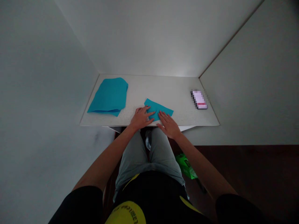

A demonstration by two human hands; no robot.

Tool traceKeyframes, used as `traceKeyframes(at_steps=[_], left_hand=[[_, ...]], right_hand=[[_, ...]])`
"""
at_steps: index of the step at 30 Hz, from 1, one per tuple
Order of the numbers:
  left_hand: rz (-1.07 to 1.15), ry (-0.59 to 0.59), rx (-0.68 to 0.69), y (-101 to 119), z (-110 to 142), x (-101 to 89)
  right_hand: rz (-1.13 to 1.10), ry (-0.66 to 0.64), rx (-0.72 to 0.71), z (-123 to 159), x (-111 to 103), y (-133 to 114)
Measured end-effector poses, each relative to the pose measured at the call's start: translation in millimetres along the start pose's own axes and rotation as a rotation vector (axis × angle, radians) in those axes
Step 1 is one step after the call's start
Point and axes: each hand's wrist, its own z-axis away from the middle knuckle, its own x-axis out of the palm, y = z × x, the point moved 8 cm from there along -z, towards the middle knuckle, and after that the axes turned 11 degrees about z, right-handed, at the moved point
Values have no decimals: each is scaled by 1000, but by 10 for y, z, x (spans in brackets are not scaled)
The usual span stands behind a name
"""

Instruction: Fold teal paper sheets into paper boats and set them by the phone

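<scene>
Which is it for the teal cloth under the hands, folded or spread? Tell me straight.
Folded: the teal cloth forms a small, flat, angular shape, with the left hand and right hand pressing on it.

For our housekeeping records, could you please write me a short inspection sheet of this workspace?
Surface: white speckled desk set into a wall corner.
Job's things: small teal sheet under both hands; larger folded teal sheet at the desk's left.
Clutter: pixelated phone at the desk's right.
Grippers: left hand and right hand lie flat, fingers on the small sheet.
Cables: nothing seen.
Surroundings: pale walls, dark wooden floor, green bag on the floor.
</scene>
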Motion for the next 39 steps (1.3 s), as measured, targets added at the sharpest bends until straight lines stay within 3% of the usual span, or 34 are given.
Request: traceKeyframes(at_steps=[3, 6, 12, 17, 19, 22, 26, 28, 31, 39], left_hand=[[-7, -29, 1, -11, -12, 23], [-27, -62, 10, 7, -39, 26], [-68, -80, 4, 154, -64, 23], [-87, -60, 25, 389, -2, 80], [-78, -58, 35, 436, 7, 92], [-31, -156, 99, 444, -15, 152], [-3, -254, 162, 374, -60, 153], [-7, -245, 180, 361, -51, 107], [-14, -207, 177, 356, 25, 31], [108, -222, 78, 127, 184, -58]], right_hand=[[17, -20, 58, -19, -95, 316], [59, -26, 77, 9, -197, 417], [163, 10, 84, 311, -302, -26], [100, 23, -76, 450, -347, -454], [29, 51, -115, 374, -435, -396], [-49, 104, -58, 147, -569, -12], [-4, -29, -135, -98, -458, 341], [31, -99, -165, -114, -347, 370], [68, -104, -116, -56, -257, 316], [53, -74, -53, 60, -291, 175]])
